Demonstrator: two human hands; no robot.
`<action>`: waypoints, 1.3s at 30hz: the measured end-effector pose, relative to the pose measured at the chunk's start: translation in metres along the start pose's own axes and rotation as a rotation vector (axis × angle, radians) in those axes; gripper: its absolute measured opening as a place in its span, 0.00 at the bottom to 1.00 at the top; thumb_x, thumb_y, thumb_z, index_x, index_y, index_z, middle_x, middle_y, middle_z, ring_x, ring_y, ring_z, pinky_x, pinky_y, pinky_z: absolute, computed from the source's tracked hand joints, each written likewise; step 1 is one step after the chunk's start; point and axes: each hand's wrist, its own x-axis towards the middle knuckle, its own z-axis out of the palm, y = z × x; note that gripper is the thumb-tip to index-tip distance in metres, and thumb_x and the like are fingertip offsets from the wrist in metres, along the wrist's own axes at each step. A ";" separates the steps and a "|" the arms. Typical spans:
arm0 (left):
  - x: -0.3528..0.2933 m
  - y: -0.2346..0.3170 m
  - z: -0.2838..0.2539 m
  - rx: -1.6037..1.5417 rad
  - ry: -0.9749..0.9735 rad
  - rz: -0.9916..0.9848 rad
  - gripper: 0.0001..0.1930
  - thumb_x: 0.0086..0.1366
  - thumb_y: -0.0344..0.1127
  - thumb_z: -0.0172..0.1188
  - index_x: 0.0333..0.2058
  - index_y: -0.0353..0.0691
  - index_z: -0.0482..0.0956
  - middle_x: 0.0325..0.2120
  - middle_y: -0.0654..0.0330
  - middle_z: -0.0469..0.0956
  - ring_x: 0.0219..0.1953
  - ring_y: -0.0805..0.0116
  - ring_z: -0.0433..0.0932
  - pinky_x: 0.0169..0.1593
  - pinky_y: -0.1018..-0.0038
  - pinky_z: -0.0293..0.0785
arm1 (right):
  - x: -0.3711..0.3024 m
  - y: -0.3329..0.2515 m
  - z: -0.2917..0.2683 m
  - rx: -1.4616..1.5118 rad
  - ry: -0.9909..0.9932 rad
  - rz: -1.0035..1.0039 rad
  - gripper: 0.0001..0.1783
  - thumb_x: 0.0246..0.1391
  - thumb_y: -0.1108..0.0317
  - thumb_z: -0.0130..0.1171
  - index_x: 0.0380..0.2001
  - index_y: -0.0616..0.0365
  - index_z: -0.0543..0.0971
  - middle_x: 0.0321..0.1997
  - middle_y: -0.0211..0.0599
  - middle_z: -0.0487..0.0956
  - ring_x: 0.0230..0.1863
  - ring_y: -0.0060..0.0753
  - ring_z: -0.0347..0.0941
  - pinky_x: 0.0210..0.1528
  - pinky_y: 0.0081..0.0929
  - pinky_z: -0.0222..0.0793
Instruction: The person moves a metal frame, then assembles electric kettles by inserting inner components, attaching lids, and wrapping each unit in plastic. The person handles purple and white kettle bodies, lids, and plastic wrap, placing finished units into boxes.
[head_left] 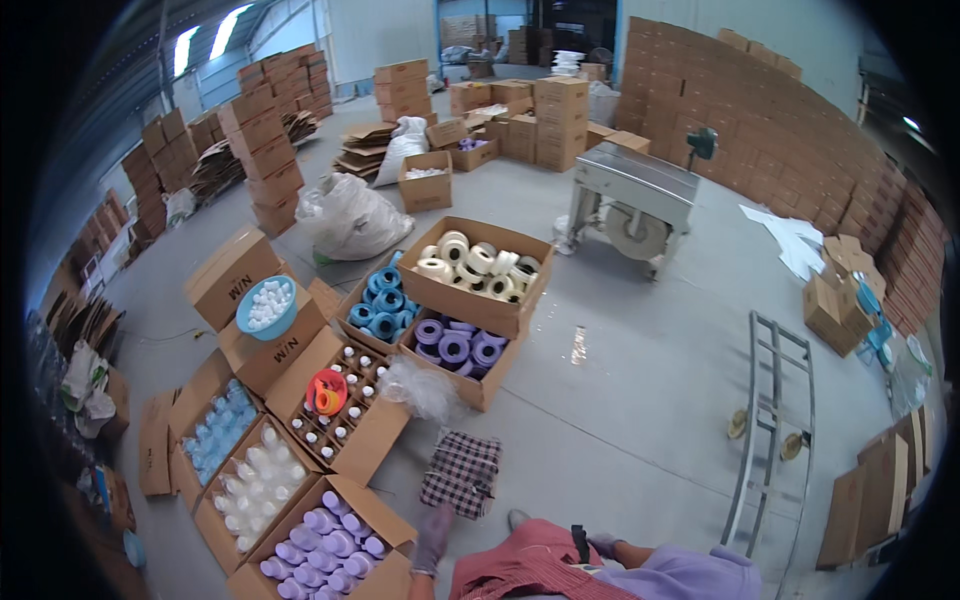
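My left hand (432, 545), in a greyish-purple glove, hangs at the lower middle with its fingers stretched out and nothing seen in them. It is between a carton of purple bottles (338, 543) and a dark checked cloth (462, 472) that lies over something low. My right hand (604, 544), also gloved, is by my red-clad lap, its fingers largely hidden. Left of the cloth stands a divided carton of white-capped bottles (345, 440), with a red bowl (326, 391) holding an orange ring on top. Crumpled clear plastic (422, 388) lies at that carton's edge.
Cartons of clear bottles (262, 485) and blue bottles (219, 430) stand left. Beyond are cartons of cream rings (480, 262), purple rings (455, 347) and blue rings (385, 300), plus a blue basin (267, 307) of white caps. A metal frame (775, 430) and machine (635, 205) are right.
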 end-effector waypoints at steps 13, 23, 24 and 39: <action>0.114 -0.209 -0.118 0.630 0.028 -0.274 0.12 0.61 0.46 0.59 0.30 0.43 0.77 0.32 0.50 0.78 0.34 0.45 0.78 0.35 0.52 0.74 | 0.206 -0.337 -0.173 0.288 0.385 -0.390 0.29 0.62 0.47 0.48 0.53 0.59 0.78 0.46 0.37 0.82 0.47 0.29 0.74 0.52 0.27 0.67; 0.224 -0.181 -0.243 0.652 -0.077 -0.236 0.20 0.64 0.50 0.54 0.44 0.40 0.77 0.41 0.48 0.79 0.45 0.46 0.76 0.49 0.53 0.71 | 0.177 -0.467 -0.138 0.020 0.617 0.016 0.27 0.59 0.49 0.47 0.53 0.56 0.77 0.52 0.60 0.77 0.55 0.58 0.72 0.58 0.47 0.67; 0.226 -0.175 -0.248 0.630 -0.111 -0.259 0.20 0.64 0.51 0.54 0.45 0.41 0.77 0.42 0.47 0.79 0.46 0.46 0.76 0.50 0.53 0.70 | 0.180 -0.489 -0.149 0.011 0.643 0.017 0.27 0.59 0.48 0.48 0.53 0.55 0.76 0.52 0.59 0.76 0.55 0.59 0.72 0.57 0.48 0.67; 0.259 -0.155 -0.263 0.457 -0.044 -0.745 0.31 0.64 0.62 0.50 0.40 0.34 0.79 0.38 0.37 0.80 0.42 0.39 0.79 0.47 0.52 0.74 | 0.236 -0.631 -0.194 -0.626 -0.035 -0.214 0.26 0.57 0.48 0.51 0.51 0.55 0.73 0.47 0.60 0.77 0.50 0.63 0.73 0.54 0.48 0.67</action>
